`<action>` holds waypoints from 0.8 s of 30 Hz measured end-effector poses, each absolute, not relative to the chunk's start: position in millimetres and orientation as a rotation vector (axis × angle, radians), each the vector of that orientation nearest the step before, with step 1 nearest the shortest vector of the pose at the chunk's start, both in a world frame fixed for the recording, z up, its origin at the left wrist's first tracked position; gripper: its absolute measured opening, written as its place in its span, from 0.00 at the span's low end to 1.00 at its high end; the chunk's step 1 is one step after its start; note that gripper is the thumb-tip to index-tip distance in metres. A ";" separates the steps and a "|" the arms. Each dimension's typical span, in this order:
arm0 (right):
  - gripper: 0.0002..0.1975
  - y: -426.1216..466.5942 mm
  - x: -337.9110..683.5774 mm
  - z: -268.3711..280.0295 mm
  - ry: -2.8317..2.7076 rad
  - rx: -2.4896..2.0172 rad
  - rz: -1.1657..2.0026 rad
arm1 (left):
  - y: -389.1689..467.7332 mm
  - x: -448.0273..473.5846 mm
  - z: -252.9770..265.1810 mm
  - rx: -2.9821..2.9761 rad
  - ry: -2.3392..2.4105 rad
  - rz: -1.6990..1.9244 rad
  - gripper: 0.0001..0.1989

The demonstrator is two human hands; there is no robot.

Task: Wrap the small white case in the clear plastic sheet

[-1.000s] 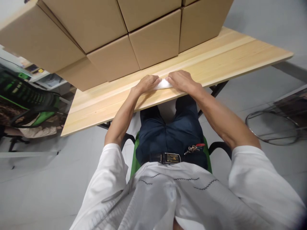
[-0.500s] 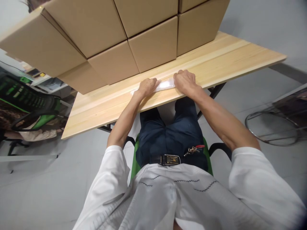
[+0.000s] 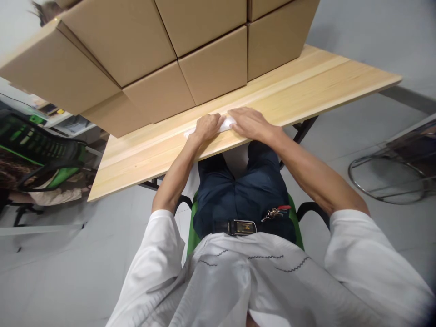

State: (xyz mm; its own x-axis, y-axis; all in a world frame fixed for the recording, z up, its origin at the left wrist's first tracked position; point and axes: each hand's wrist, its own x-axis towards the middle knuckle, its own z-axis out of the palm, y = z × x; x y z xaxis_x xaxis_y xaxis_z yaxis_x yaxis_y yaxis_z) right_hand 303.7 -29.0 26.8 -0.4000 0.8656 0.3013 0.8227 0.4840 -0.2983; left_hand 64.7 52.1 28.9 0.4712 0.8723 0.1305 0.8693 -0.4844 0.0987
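A narrow, shiny strip of clear plastic (image 3: pixel 226 124), perhaps a folded bag, lies along the front part of the wooden table (image 3: pixel 299 97). My left hand (image 3: pixel 208 126) is curled over it, fingers closed on the plastic. Close by on the right, my right hand (image 3: pixel 250 122) has its thumb and fingers around the strip's other part. Only a short shiny stretch shows between the two hands. One end of the plastic pokes out left of my left wrist.
Stacked cardboard boxes (image 3: pixel 213 68) stand along the back of the table, just beyond my hands. On the left are a black and green office chair (image 3: pixel 41 154) and part of another person. A round metal stool frame (image 3: pixel 384 181) stands at the right.
My right hand has slid left along the plastic strip, close to my left hand, and its fist has loosened into straighter fingers. My left hand has barely moved. Less plastic shows between them.
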 end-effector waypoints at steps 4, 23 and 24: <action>0.37 -25.2 300.5 8.8 -2.358 -1.413 0.240 | 28.4 60.6 35.7 2.718 1.545 0.298 0.29; 0.36 -26.3 297.5 1.4 -2.279 -1.638 0.179 | 26.0 28.8 26.0 2.764 1.270 0.138 0.43; 0.36 -27.0 296.3 1.7 -2.278 -1.649 0.174 | 26.9 28.2 25.7 2.761 1.267 0.139 0.43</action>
